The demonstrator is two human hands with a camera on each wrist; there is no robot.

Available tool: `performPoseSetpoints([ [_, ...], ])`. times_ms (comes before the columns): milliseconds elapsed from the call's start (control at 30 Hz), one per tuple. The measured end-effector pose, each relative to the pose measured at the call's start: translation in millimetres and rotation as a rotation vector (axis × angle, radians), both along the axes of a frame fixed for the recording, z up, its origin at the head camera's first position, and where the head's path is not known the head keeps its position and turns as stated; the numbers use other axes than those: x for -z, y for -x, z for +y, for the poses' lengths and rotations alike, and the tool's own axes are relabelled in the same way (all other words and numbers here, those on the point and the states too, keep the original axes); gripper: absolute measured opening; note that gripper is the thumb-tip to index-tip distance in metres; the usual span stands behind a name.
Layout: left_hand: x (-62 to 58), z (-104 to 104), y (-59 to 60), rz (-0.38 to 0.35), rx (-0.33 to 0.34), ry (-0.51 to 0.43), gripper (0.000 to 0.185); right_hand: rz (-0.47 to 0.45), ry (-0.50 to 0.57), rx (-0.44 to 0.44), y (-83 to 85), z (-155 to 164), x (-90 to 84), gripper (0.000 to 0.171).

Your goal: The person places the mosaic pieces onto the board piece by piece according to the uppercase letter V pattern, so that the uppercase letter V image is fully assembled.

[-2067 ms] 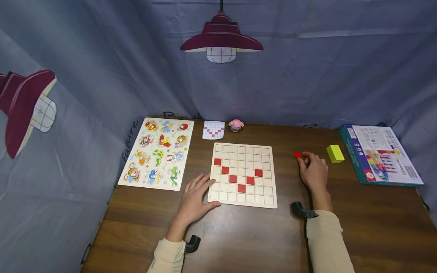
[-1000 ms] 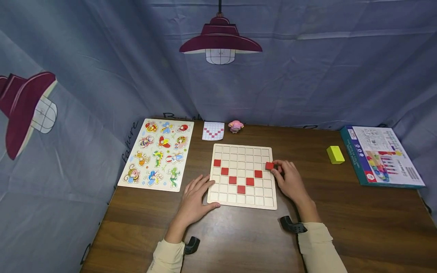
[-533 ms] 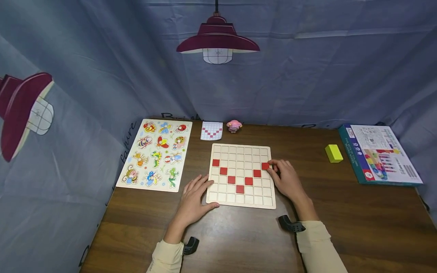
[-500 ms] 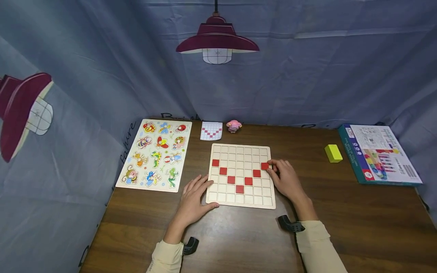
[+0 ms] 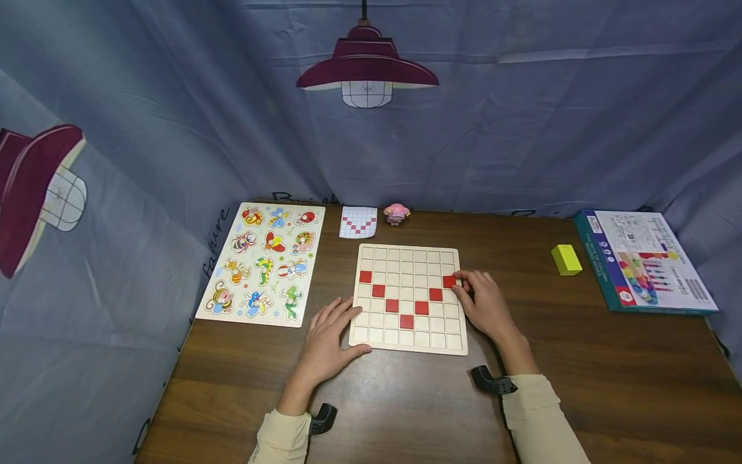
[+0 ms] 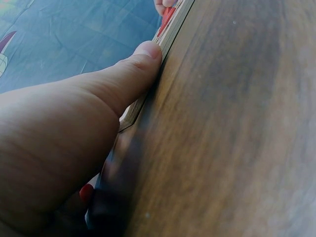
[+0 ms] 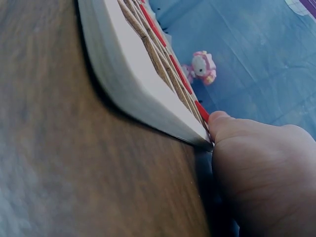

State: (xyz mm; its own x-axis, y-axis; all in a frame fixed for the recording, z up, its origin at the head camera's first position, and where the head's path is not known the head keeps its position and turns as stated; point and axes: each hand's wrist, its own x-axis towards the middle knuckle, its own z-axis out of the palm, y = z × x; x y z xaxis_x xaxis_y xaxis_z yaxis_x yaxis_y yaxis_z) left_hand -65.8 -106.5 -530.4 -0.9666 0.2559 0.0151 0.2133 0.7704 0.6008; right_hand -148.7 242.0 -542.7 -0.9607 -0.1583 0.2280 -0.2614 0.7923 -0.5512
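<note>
A pale wooden grid board [image 5: 408, 348] lies on the table, with several red square tiles set in a V shape across its cells. My left hand [image 5: 327, 341] rests at its lower left corner, fingers spread along the left edge and thumb on the near edge. Out on the right, my right hand [image 5: 484, 303] pinches a red tile [image 5: 449, 281] in the rightmost column, thumb and forefinger at its outer side. In the right wrist view its thumb [image 7: 219, 118] is right at the red tile, close over the board's edge.
Behind the board lie a small printed pattern card [image 5: 357, 222] and a pink figurine [image 5: 397, 214]. An insect puzzle board [image 5: 263, 254] is at left. On the right are a yellow block [image 5: 566, 260] and a boxed game [image 5: 649, 261].
My right hand has carried the red tile left from the table near the yellow block onto the board's right column, where it now sits level. The left hand has stayed put.
</note>
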Motion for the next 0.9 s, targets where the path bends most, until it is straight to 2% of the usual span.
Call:
performPoseSetpoints([
  [233,0.4,-0.8,-1.2,0.011,0.003,0.003,0.079,-0.032,-0.007,0.028,-0.8,-1.9,-0.3,0.029],
  [767,-2.7,-0.1,-2.7,-0.018,0.006,-0.003,0.077,0.002,0.02,0.061,-4.1,-1.6,-1.5,0.026],
  [900,-1.8,0.7,-2.8,-0.01,0.011,-0.003,0.077,-0.017,0.004,0.074,-3.7,-0.1,-0.6,0.028],
])
